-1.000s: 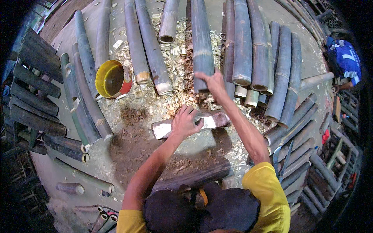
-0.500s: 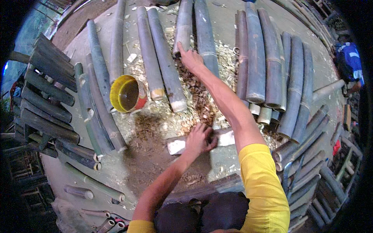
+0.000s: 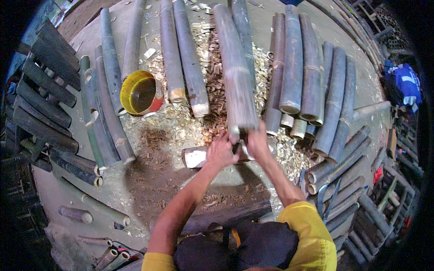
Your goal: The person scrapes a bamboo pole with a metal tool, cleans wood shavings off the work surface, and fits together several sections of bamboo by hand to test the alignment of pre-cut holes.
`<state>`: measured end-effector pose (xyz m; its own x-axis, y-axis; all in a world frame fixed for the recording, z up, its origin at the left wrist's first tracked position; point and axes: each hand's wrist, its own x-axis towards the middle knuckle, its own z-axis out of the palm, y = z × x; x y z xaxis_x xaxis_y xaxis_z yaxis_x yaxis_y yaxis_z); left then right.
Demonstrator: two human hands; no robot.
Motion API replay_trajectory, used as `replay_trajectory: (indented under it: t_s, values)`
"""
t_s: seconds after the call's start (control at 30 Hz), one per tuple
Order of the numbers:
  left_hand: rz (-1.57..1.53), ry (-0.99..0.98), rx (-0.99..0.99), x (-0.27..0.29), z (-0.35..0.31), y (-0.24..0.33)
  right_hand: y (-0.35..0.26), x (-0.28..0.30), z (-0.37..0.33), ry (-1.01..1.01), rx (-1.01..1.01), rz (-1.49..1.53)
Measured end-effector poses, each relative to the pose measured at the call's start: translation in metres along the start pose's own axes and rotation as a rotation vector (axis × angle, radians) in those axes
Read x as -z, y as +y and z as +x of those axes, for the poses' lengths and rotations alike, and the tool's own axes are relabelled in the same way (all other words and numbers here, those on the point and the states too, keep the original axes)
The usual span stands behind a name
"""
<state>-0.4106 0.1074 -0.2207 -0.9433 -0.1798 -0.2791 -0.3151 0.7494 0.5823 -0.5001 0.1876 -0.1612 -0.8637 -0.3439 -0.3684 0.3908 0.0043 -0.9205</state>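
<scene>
A thick grey bamboo pole (image 3: 240, 97), smeared by motion, runs away from me with its cut near end between my hands. My right hand (image 3: 257, 143) is closed at the right side of that end, some fingers hidden behind it. On the other side, my left hand (image 3: 220, 152) is cupped, thumb and fingers apart, close to the pole's lower left edge. Whether it touches the pole is unclear. Below the hands lies a short block (image 3: 195, 158) with a pale whitish face, partly covered by my left hand.
More bamboo poles lie left (image 3: 192, 67) and right (image 3: 291, 67). A yellow-and-red bucket (image 3: 140, 92) with dark contents stands to the left. Pale shavings (image 3: 158, 119) and brown chips (image 3: 216, 90) cover the floor. A person in blue (image 3: 403, 83) is at far right.
My right hand has come back toward me, bringing the bamboo pole's near end close to the block. My left hand has shifted slightly left and up, off the block's middle.
</scene>
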Motion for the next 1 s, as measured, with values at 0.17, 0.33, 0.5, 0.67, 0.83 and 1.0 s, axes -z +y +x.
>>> replay_trajectory:
  t_s: [0.17, 0.33, 0.5, 0.67, 0.83, 1.0]
  values:
    - [-0.565, 0.262, 0.045, -0.013, -0.007, -0.039, 0.016, 0.037, -0.123, -0.158, -0.1, -0.023]
    - [-1.437, 0.46, 0.271, 0.005, 0.019, -0.031, 0.002, 0.077, -0.203, -0.171, -0.238, -0.111]
    - [-1.755, -0.116, 0.503, 0.03, -0.009, 0.062, 0.0, 0.14, -0.26, -0.17, 0.079, -0.499]
    - [-1.979, -0.187, 0.279, 0.004, -0.088, 0.092, -0.016, 0.241, -0.302, -0.218, -0.018, -1.13]
    - [-2.102, -0.488, 0.235, -0.008, -0.158, 0.092, -0.088, 0.263, -0.296, -0.187, 0.099, -1.293]
    - [-1.936, -0.394, 0.19, -0.06, -0.21, 0.052, -0.07, 0.124, -0.248, -0.631, 0.202, -1.202]
